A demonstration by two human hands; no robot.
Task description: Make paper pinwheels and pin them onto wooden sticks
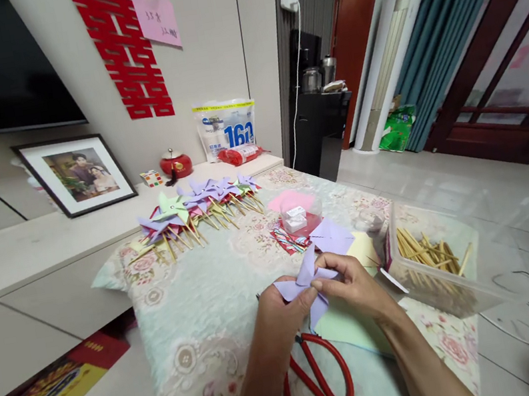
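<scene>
Finished pinwheels [198, 209] with wooden sticks sit at table [198, 317] far-left corner. Left hand [278, 321] and right hand [355, 284], both palm-down, fingers pinched on folded lilac paper pinwheel [304, 286] mid-table, above red-handled scissors [320, 378]. Clear plastic box of sticks [429, 258] at right edge.

Scissors [320, 378] below pinwheel [307, 285]; stick box [432, 264] right; finished pinwheels [200, 209] behind.
</scene>
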